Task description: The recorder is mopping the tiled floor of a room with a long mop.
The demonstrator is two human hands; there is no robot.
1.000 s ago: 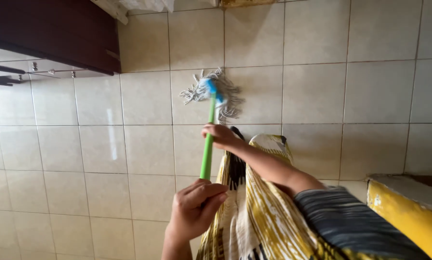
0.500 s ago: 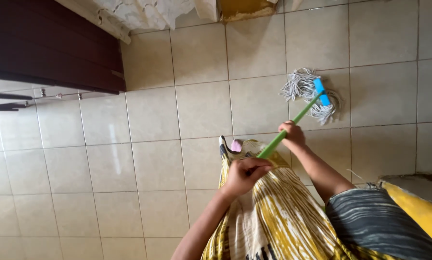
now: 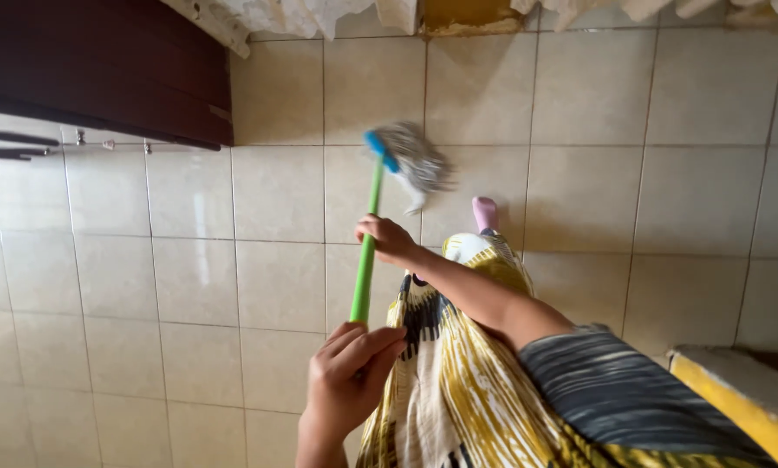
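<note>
Green mop handle [image 3: 365, 251] held in both hands, running nearly upright in view. Left hand [image 3: 347, 377]: grip clenched round the handle's near end. Right hand [image 3: 387, 239]: grip clenched round the handle farther along. Mop head [image 3: 410, 163], blue clamp with grey-white strings, blurred, lies on the beige tiled floor [image 3: 189, 286], near a dark wooden cabinet [image 3: 103, 69]. A yellow patterned skirt [image 3: 458, 381] hangs below the arms.

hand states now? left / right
Left hand: closed around the top end of the green mop handle.
Right hand: closed on the same handle, lower down toward the mop head.
</note>
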